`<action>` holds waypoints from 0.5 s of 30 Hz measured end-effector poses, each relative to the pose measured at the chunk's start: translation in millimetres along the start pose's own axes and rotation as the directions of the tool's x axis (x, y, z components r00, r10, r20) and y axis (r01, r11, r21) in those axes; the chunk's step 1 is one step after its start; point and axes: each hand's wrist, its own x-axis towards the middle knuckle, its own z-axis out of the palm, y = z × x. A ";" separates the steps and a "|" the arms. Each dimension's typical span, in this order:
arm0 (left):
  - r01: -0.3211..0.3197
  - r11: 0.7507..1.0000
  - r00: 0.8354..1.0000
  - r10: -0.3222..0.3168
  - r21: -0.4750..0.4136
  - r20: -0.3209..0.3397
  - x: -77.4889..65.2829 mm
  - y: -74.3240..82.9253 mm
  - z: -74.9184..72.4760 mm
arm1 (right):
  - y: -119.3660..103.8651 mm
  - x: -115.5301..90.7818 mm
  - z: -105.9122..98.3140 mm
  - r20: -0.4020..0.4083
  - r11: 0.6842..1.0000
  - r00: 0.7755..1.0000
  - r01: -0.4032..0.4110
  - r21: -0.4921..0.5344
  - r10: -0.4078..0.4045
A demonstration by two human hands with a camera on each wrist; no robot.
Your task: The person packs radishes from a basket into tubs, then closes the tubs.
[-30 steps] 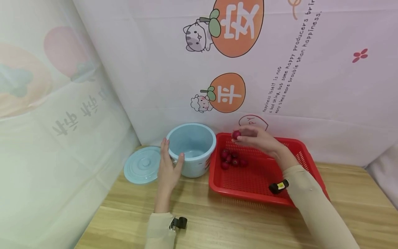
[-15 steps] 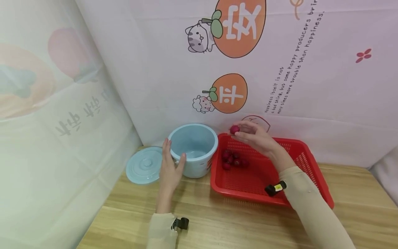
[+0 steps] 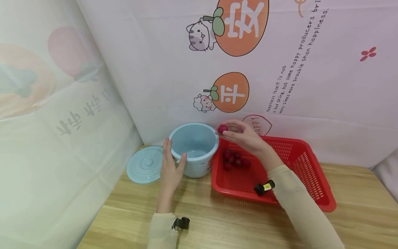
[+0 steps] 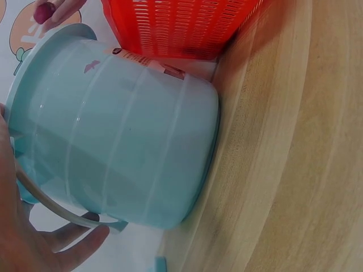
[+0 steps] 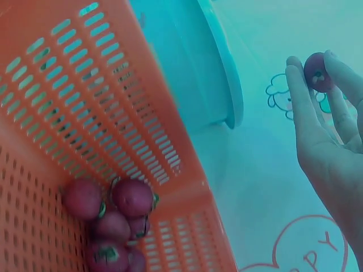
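Observation:
My right hand (image 3: 244,136) pinches a small round red radish (image 3: 222,129) between thumb and fingertips, close to the right rim of the light blue bucket (image 3: 194,166). In the right wrist view, the pinched radish (image 5: 319,72) shows its cut end. My left hand (image 3: 171,169) rests with spread, fairly straight fingers against the bucket's left side, beside its handle (image 4: 51,201). The bucket stands upright, and the part of its floor that shows is bare. Several more radishes (image 3: 231,159) lie bunched in the left end of the red basket (image 3: 248,197).
A round light blue lid (image 3: 144,164) lies left of the bucket, behind my left hand. The basket stands right beside the bucket on the wooden table (image 3: 199,221). A printed cloth (image 3: 161,69) hangs close behind both containers.
My right hand has carried the radish leftward and slightly up, from over the basket to the bucket's right rim. My left hand stays at the bucket.

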 end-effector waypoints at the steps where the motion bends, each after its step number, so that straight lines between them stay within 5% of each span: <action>1: 0.000 1.000 1.000 0.000 0.000 0.000 -0.3 -0.2 0.0 | 0.7 1.2 2.4 0.001 1.000 1.000 0.000 0.004 0.000; 15: -0.006 1.000 1.000 0.006 -0.006 0.000 1.0 1.4 -1.6 | 10.7 20.5 30.4 0.106 0.999 0.993 0.044 0.017 -0.046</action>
